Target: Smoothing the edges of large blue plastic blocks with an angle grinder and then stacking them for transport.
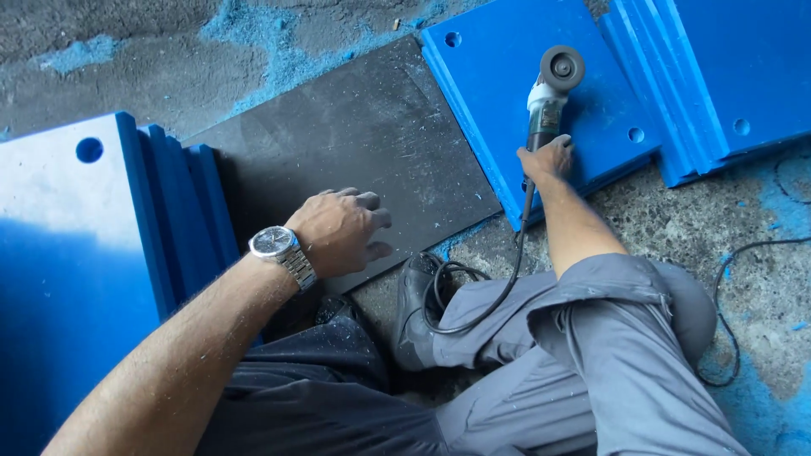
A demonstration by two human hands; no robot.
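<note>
My left hand pressed flat, steadying the dark sheet; my right hand gripped the angle grinder, resting it on a blue panel.

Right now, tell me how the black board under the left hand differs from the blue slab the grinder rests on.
The black board is dark, thin and shows no holes; the blue slab is bright blue, thicker at its edge and has round holes. The left hand rests flat on the black board, while the right hand grips the grinder lying on the blue slab. Both lie flat on the dusty floor, edges touching.
</note>
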